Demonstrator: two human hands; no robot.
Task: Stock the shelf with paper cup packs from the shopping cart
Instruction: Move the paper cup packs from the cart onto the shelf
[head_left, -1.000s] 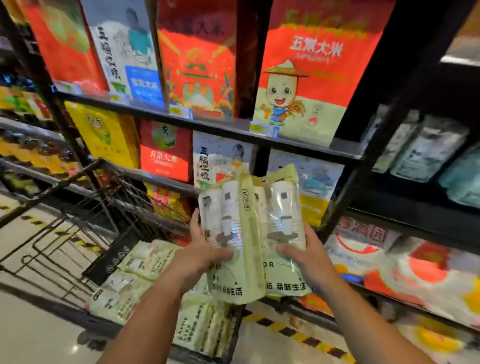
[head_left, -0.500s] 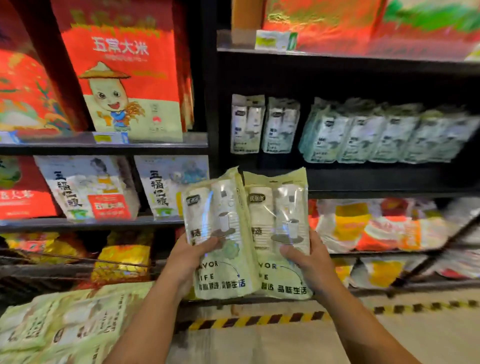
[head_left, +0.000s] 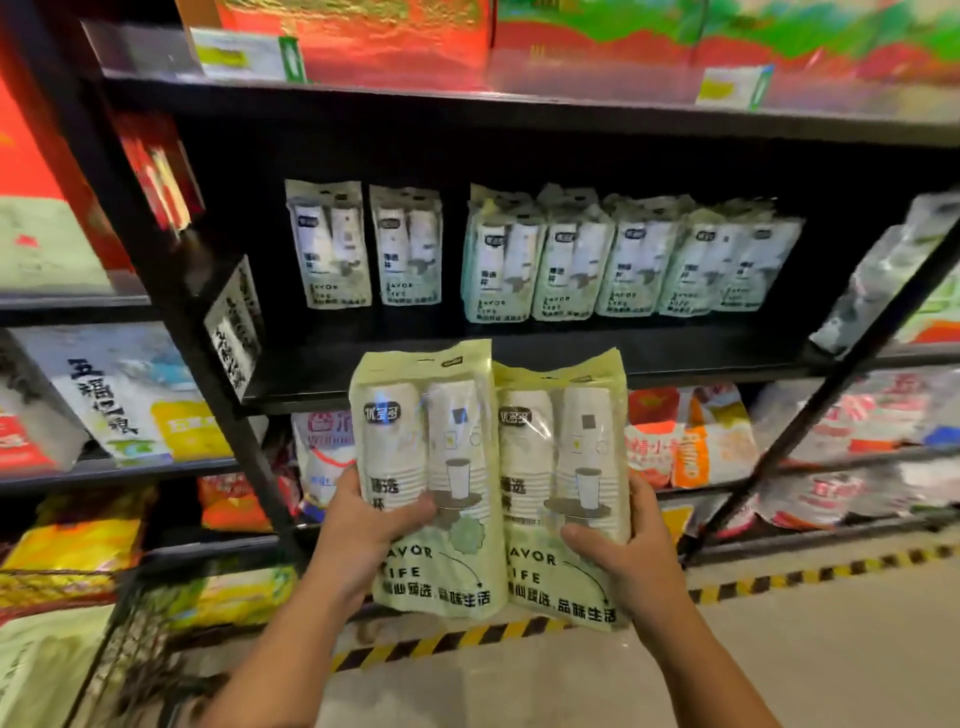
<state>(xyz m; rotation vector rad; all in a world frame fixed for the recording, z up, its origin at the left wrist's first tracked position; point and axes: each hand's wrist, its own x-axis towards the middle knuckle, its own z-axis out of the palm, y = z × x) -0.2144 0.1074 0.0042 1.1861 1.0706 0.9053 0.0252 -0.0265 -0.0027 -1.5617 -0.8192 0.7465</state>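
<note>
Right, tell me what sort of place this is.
Most likely a supermarket aisle: black shelving holds a row of identical paper cup packs, price tags sit on the shelf edge above, and printed bags fill the neighbouring bay.

I swung right, bringing the shelf (head_left: 675, 351) just above my left hand (head_left: 363, 535) and right hand (head_left: 634, 561), and raised both cup packs (head_left: 426, 467) towards it.

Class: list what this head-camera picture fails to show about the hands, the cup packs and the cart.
All in the head view:
1. Fingers of the left hand and right hand: mostly hidden behind the left pack and right pack.
2. Cart: blurred and cut off by the lower-left edge.
3. Shelved packs: print too small; the front row hides any rows behind.
</note>
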